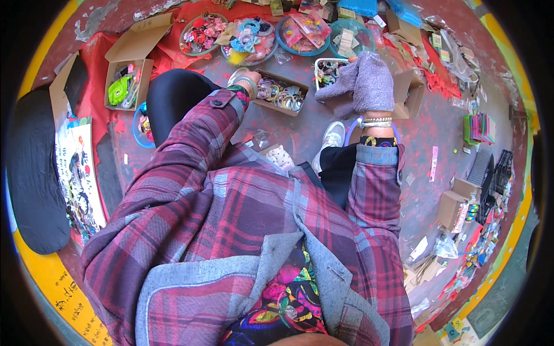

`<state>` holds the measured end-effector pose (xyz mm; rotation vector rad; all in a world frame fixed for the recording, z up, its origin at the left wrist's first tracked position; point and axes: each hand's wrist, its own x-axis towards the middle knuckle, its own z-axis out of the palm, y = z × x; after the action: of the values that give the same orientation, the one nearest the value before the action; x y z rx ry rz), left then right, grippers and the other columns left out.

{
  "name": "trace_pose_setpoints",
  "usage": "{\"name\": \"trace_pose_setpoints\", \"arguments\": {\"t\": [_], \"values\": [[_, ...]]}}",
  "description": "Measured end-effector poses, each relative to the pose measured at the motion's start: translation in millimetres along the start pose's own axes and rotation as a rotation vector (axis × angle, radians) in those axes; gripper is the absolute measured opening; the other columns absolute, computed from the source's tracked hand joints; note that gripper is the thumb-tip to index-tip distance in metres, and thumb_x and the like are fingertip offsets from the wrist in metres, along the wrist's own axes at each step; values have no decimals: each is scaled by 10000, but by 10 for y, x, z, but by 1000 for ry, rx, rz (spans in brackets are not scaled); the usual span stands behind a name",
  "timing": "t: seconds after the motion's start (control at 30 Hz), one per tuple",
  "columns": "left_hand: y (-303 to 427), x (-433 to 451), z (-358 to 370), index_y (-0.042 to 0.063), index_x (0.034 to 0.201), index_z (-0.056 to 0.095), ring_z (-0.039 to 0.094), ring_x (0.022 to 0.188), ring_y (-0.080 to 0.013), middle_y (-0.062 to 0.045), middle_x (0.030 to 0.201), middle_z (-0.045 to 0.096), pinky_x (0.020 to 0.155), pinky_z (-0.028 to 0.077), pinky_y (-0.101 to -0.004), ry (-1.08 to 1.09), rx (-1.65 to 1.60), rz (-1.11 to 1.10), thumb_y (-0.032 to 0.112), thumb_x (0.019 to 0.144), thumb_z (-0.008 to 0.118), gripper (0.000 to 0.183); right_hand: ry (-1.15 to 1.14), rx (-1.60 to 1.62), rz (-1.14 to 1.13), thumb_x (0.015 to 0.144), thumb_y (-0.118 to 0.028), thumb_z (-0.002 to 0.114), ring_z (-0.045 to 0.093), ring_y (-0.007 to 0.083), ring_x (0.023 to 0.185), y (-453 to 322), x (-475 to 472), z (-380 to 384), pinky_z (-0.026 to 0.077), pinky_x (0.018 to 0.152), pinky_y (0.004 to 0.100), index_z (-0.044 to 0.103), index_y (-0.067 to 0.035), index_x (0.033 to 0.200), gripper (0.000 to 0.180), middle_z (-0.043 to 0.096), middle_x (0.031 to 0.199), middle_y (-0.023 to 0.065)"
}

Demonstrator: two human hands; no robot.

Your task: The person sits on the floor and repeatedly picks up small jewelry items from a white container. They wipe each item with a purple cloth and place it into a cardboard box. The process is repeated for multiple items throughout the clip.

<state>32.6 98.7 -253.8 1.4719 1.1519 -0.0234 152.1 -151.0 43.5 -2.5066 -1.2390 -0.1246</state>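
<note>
My left hand (251,78), with a bracelet at the wrist, is at the left end of a shallow cardboard box (273,108). Several hair ties and bands (283,96) fill that box. The fingers are mostly hidden, so a grip cannot be told. A fluffy lilac-grey fabric piece (374,86), perhaps a glove, covers most of my right hand (353,59); only a fingertip shows. That hand is beside a small white-rimmed basket (317,74) of dark and coloured small items. Beaded bracelets (376,123) circle the right wrist.
Round baskets of hair bows (249,41), flower accessories (203,34) and packets (309,32) line the far side. An open carton (130,101) stands left, holding a green pouch (120,90). At right are another carton (452,203) and a green basket (468,129). My shoe (333,135) rests on the floor.
</note>
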Motion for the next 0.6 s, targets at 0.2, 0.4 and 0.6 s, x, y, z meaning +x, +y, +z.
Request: {"name": "trace_pose_setpoints", "arguments": {"t": [0.2,0.4,0.6], "values": [[177,-19,125,86,861,651,596,837,-253,-97,881,628,726,480,-335,17,1390,501,149,722,557,179,54,141,59,832,-268,462,577,243,757,126,-17,19,451,688,350,585,-36,903,273,604,833,95],[161,-333,233,55,998,606,569,938,-305,-165,1005,590,821,444,-372,-388,1317,496,196,782,478,288,426,1638,579,756,-257,508,561,242,753,616,-29,-26,447,677,278,573,-47,847,237,583,805,134],[217,-312,285,59,1012,617,560,990,-293,-167,1052,580,826,446,-370,-420,1520,359,166,782,513,274,498,1339,533,786,-254,464,568,283,749,1063,-194,-126,463,632,316,541,-21,866,257,570,841,188]]}}
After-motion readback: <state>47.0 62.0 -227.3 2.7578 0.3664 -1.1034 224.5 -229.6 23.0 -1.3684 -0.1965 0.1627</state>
